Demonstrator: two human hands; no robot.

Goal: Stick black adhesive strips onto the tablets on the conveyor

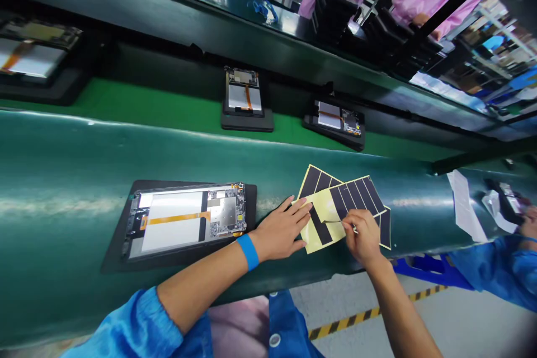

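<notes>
My left hand (280, 230), with a blue band at the wrist, lies flat with fingers stretched over the left part of a yellow backing sheet (312, 239). Black adhesive strips (356, 196) cover the sheet's right part, and one lone strip (322, 228) sits on its bare yellow part. Over the sheet, my right hand (362, 235) pinches a thin dark piece that looks like one of these strips, seen nearly edge-on. More strip sheets (315, 180) lie beneath. Left of my hands, an opened tablet (178, 221) with battery, orange ribbon cable and circuit board rests on a dark pad.
Beyond the bench ledge, a green conveyor belt (168, 109) carries several opened tablets (244, 98). White paper (466, 207) lies at right near a co-worker's blue sleeve (490, 268). Across the line, people in pink stand by stacked black trays (331, 8).
</notes>
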